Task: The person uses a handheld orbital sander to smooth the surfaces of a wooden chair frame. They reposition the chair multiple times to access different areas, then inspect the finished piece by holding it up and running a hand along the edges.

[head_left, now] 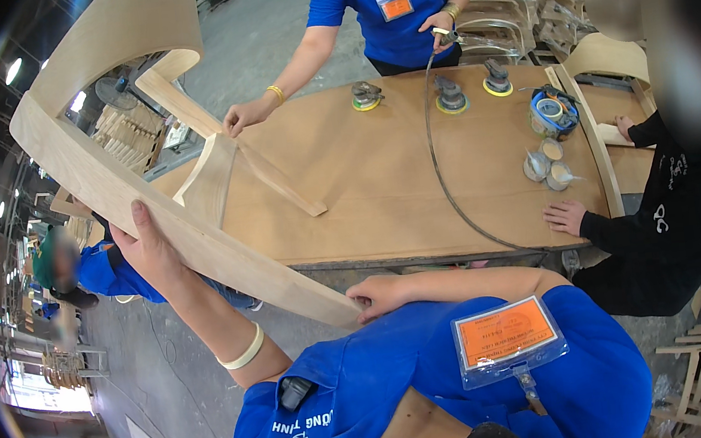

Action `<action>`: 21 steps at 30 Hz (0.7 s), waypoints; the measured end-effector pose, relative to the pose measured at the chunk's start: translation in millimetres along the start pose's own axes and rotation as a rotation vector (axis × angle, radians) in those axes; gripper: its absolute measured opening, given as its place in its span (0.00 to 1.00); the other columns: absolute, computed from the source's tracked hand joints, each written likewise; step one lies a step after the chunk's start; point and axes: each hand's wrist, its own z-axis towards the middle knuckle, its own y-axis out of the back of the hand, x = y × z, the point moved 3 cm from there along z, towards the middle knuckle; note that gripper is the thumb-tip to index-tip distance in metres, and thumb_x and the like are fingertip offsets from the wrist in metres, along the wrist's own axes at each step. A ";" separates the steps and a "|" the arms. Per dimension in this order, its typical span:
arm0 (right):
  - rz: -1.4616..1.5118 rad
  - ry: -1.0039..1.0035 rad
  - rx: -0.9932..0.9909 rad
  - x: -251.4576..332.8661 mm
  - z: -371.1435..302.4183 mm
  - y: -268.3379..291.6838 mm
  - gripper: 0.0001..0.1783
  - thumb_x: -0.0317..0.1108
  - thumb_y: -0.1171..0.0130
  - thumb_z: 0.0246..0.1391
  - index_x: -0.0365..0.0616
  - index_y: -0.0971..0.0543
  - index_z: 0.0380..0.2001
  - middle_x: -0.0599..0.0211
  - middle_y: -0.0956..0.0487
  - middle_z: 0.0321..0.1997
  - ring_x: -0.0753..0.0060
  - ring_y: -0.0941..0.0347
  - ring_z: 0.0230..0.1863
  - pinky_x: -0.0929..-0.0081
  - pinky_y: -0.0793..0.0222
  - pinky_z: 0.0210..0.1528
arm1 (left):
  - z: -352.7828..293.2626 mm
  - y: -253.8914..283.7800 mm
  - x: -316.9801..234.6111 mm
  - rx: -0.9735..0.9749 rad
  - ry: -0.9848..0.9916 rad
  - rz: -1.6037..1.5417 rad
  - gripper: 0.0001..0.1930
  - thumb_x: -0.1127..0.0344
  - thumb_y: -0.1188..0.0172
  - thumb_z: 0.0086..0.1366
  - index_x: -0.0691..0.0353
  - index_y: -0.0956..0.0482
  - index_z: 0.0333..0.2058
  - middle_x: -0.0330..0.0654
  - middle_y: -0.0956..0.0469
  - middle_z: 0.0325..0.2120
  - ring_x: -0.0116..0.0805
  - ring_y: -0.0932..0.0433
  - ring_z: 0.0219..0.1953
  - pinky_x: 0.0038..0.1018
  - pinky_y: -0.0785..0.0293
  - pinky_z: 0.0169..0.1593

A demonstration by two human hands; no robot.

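We hold a bare wooden chair frame (143,147) lifted in the air over the left end of the brown worktable (382,189), tilted, with its curved back up at the top left. Our left hand (146,247) is closed around the long rail of the frame from below, thumb on the upper face. Our right hand (381,295) closes its fingers on the lower end of the same rail, close to our blue shirt. Across the table, a co-worker's hand (242,115) touches one leg of the frame. On the table stand three sanders (451,95), a black hose (440,174) and some rolls of tape (545,164). Another person's hand (566,216) lies flat on the table's right edge.
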 end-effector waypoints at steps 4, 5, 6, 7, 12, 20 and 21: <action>0.013 -0.006 -0.002 3.9 -1.7 1.6 0.23 0.46 0.33 0.46 0.39 0.27 0.35 0.56 0.24 0.28 0.56 0.27 0.33 0.64 0.34 0.34 | 2.3 0.8 2.2 0.020 -0.001 0.004 0.24 0.58 0.41 0.66 0.69 0.33 0.52 0.47 0.24 0.43 0.33 0.24 0.42 0.26 0.27 0.45; 0.010 -0.014 0.004 4.4 -1.9 2.1 0.23 0.46 0.33 0.46 0.39 0.27 0.35 0.56 0.24 0.28 0.56 0.27 0.32 0.64 0.34 0.34 | 2.3 0.9 1.8 0.025 -0.015 0.015 0.24 0.58 0.40 0.66 0.69 0.33 0.52 0.47 0.24 0.43 0.34 0.23 0.42 0.26 0.27 0.45; 0.010 -0.015 0.001 4.9 -2.1 2.8 0.23 0.46 0.33 0.46 0.39 0.27 0.35 0.56 0.24 0.28 0.56 0.27 0.32 0.64 0.34 0.34 | 2.8 1.4 1.4 0.024 -0.013 0.011 0.24 0.58 0.40 0.66 0.69 0.33 0.52 0.47 0.24 0.44 0.34 0.23 0.42 0.26 0.27 0.45; 0.009 -0.020 0.003 5.0 -2.1 3.3 0.23 0.46 0.33 0.46 0.39 0.27 0.35 0.56 0.25 0.28 0.56 0.27 0.32 0.64 0.35 0.34 | 2.6 2.2 2.1 0.015 0.027 -0.009 0.24 0.57 0.40 0.66 0.69 0.33 0.52 0.47 0.24 0.44 0.34 0.23 0.43 0.27 0.27 0.46; 0.005 0.004 -0.003 3.4 -0.9 4.6 0.22 0.46 0.33 0.46 0.39 0.28 0.32 0.57 0.25 0.26 0.57 0.28 0.30 0.64 0.35 0.33 | 3.3 8.0 1.5 -0.001 0.033 -0.016 0.28 0.57 0.37 0.63 0.71 0.34 0.53 0.48 0.25 0.45 0.34 0.25 0.44 0.26 0.28 0.48; -0.013 0.013 0.026 -0.9 7.7 2.5 0.22 0.46 0.33 0.46 0.39 0.29 0.32 0.58 0.26 0.24 0.59 0.28 0.28 0.63 0.37 0.31 | 6.0 25.5 8.7 -0.007 0.024 -0.061 0.30 0.57 0.37 0.63 0.72 0.37 0.55 0.50 0.28 0.49 0.38 0.26 0.48 0.29 0.29 0.51; -0.029 0.024 0.029 0.6 9.2 1.6 0.22 0.46 0.33 0.46 0.39 0.29 0.32 0.58 0.26 0.25 0.58 0.28 0.29 0.63 0.37 0.31 | 5.9 28.2 8.2 -0.006 0.027 -0.056 0.30 0.57 0.37 0.63 0.72 0.37 0.55 0.50 0.28 0.49 0.38 0.26 0.48 0.29 0.29 0.52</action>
